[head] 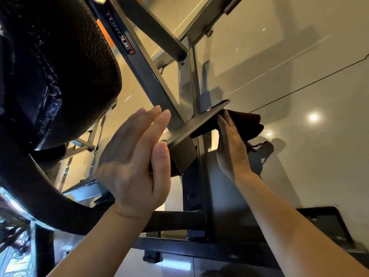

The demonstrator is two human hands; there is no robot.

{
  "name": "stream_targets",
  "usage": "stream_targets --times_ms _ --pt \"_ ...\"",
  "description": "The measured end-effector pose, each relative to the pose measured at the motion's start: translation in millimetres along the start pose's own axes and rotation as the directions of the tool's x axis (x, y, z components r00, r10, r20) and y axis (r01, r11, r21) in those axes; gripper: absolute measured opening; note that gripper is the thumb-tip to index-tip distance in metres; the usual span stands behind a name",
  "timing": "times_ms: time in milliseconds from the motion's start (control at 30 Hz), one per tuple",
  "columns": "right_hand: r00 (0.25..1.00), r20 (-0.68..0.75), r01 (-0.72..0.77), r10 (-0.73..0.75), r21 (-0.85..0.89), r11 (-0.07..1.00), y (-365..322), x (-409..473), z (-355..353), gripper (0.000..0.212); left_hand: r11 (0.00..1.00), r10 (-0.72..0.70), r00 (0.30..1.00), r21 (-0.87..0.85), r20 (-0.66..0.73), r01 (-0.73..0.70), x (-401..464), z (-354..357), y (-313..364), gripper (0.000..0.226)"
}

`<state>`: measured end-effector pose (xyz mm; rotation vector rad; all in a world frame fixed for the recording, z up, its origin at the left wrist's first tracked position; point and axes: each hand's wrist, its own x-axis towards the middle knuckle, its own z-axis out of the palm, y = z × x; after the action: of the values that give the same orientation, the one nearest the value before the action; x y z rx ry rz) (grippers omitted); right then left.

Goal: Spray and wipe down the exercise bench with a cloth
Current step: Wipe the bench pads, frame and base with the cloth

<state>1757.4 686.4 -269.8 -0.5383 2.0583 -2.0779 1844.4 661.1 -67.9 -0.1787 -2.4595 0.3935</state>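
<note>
Head view looks along the dark metal frame of the black padded exercise bench. At a flat black steel plate on that frame, the left hand lies with straight fingers against the plate's near end, grasping nothing. The right hand, fingers also straight, presses a dark brown cloth against the plate's far side (cloth bunched behind the palm), above the glossy pale tiled floor
</note>
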Motion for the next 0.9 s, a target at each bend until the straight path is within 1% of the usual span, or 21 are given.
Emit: stream_targets --times_ms 67,100,167,200,267,333,400,433,467,500,533,567,600,633,667,700,767,800,833,867,900 --pt "0.997 0.037 -0.076 0.073 0.099 0.992 -6 1 -8 0.046 1.0 -0.005 1.0 -0.004 0.002 0.005 1 0 0 0.039" --pt "0.995 0.049 -0.093 0.088 0.116 0.989 -9 2 -12 0.045 1.0 -0.013 1.0 -0.002 0.002 0.013 1 0 0 0.04" --pt "0.995 0.067 -0.08 0.075 0.082 0.993 -17 -2 -21 0.044 0.999 -0.039 0.999 0.003 0.012 0.039 0 0 1 0.041" --pt "0.994 0.074 -0.095 0.086 0.117 0.989 -22 -5 -25 0.042 0.999 -0.047 0.999 0.007 0.012 0.047 1 0 1 0.041" --pt "0.978 0.149 -0.181 0.149 0.232 0.956 -38 -16 -35 0.04 0.998 -0.046 0.999 0.042 -0.003 0.046 3 1 -1 0.039" --pt "0.959 0.193 -0.259 0.207 0.302 0.917 -54 -32 -48 0.039 0.997 -0.037 0.999 0.067 -0.034 0.039 -2 -4 0 0.035" --pt "0.936 0.237 -0.335 0.259 0.383 0.861 -70 -54 -65 0.035 0.998 -0.055 0.996 0.014 -0.071 0.056 -25 -14 13 0.035" --pt "0.907 0.269 -0.415 0.324 0.432 0.801 -80 -66 -74 0.032 0.996 -0.08 0.995 -0.035 -0.067 0.077 -44 -21 27 0.033" --pt "0.877 0.284 -0.48 0.388 0.467 0.743 -88 -77 -83 0.03 0.987 -0.121 0.992 -0.113 -0.024 0.117 -66 -26 45 0.032" --pt "0.857 0.289 -0.515 0.426 0.493 0.701 -96 -89 -92 0.028 0.957 -0.186 0.981 -0.215 0.064 0.195 -89 -29 64 0.032" --pt "0.85 0.28 -0.527 0.447 0.486 0.698 -103 -102 -101 0.027 0.888 -0.273 0.942 -0.327 0.194 0.324 -109 -31 83 0.033" --pt "0.847 0.257 -0.53 0.465 0.464 0.71 -110 -114 -109 0.027 0.768 -0.354 0.871 -0.427 0.34 0.478 -126 -30 98 0.036" --pt "0.851 0.221 -0.523 0.476 0.439 0.731 -116 -125 -118 0.026 0.611 -0.402 0.783 -0.498 0.474 0.615 -138 -30 111 0.037" --pt "0.855 0.178 -0.513 0.487 0.421 0.748 -123 -137 -126 0.025 0.436 -0.424 0.696 -0.542 0.58 0.718 -147 -28 122 0.037" --pt "0.863 0.13 -0.496 0.487 0.399 0.771 -130 -148 -134 0.024 0.263 -0.432 0.614 -0.559 0.661 0.786 -152 -26 131 0.034" --pt "0.876 0.078 -0.472 0.477 0.348 0.81 -134 -159 -140 0.024 0.098 -0.434 0.538 -0.556 0.723 0.825 -155 -25 136 0.03" --pt "0.912 0.041 -0.41 0.409 0.149 0.9 -138 -176 -137 0.027 -0.225 -0.391 0.397 -0.505 0.83 0.833 -159 -25 143 0.026" --pt "0.923 0.067 -0.382 0.379 0.039 0.923 -138 -184 -128 0.029 -0.38 -0.345 0.33 -0.453 0.879 0.807 -162 -27 146 0.023" --pt "0.92 0.108 -0.373 0.377 -0.058 0.926 -135 -191 -114 0.03 -0.518 -0.299 0.263 -0.387 0.917 0.763 -166 -29 148 0.022" --pt "0.901 0.157 -0.387 0.405 -0.134 0.912 -129 -197 -99 0.03 -0.636 -0.258 0.198 -0.32 0.946 0.702 -170 -31 147 0.024" --pt "0.864 0.223 -0.418 0.451 -0.18 0.89 -121 -202 -83 0.031 -0.735 -0.225 0.134 -0.259 0.965 0.627 -176 -30 146 0.029"
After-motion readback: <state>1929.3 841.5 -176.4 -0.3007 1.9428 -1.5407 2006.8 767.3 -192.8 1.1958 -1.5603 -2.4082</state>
